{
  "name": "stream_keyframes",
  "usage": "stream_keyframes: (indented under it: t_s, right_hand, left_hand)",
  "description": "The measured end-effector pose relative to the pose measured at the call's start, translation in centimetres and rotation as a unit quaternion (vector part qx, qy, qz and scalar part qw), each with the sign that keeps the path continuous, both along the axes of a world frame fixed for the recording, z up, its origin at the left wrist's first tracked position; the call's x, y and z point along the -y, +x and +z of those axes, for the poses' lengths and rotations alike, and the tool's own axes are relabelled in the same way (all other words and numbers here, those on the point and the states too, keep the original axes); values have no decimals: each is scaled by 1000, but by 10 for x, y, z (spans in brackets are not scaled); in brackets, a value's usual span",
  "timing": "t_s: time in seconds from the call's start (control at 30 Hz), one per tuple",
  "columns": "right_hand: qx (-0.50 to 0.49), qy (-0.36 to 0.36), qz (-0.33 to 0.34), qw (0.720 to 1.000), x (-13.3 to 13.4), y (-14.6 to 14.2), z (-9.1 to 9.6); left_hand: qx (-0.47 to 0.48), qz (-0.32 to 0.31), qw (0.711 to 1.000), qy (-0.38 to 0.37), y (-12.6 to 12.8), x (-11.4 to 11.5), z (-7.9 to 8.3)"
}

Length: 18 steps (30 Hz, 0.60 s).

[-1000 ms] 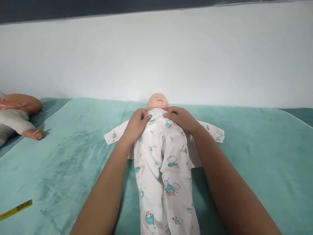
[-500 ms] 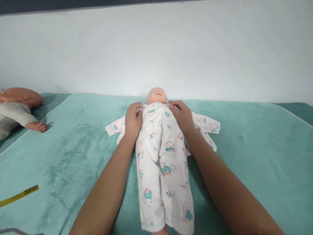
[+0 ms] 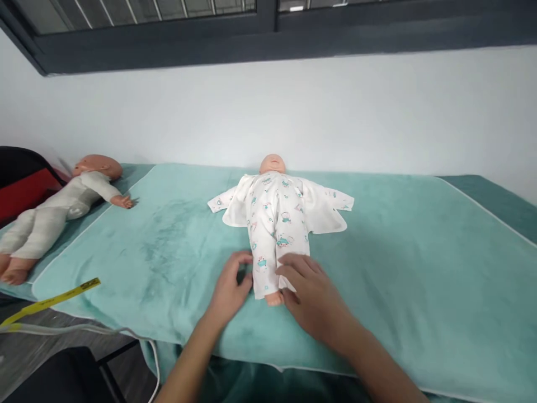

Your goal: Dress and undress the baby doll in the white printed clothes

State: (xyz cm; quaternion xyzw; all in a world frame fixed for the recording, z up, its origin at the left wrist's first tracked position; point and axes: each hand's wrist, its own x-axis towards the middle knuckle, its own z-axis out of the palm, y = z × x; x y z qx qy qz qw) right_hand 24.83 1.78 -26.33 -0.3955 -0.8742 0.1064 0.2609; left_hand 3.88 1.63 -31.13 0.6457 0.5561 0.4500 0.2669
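Observation:
A baby doll [image 3: 272,164] lies on its back on a teal blanket [image 3: 398,252], head toward the wall. It wears white printed trousers [image 3: 272,235] pulled up to the chest over an open white printed shirt [image 3: 327,210]. One bare foot [image 3: 274,299] shows at the trouser hem. My left hand [image 3: 230,285] rests by the left trouser leg, fingers curled and apart, holding nothing. My right hand [image 3: 312,296] lies at the right trouser hem beside the foot, fingers stretched out.
A second doll [image 3: 59,207] in a cream suit lies at the left edge of the blanket. A yellow measuring tape [image 3: 50,301] hangs off the front left corner. A white wall and a dark window frame [image 3: 251,28] stand behind.
Both hands have slid from the doll's shoulders down to the trouser hems. The view has pulled back and risen, showing the window and the whole second doll.

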Motion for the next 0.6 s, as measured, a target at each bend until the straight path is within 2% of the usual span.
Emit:
stream_keyframes:
  t_s: [0.1,0.23,0.47,0.6]
  right_hand:
    - [38,27,-20,999,13,-2,-5]
    - [71,69,-36,994,13,-18,-11]
    - [-18,78,-31,996,36,-25,-16]
    - [-89,51,-52,993,49,-29,-21]
  left_hand:
    - [-34,-11,999,-21,5,33,-2]
    - [-69,24,997,-18,13,45,-1]
    - [60,77,995,-31,12,58,-1]
    - [105,64,992,1,13,62,0]
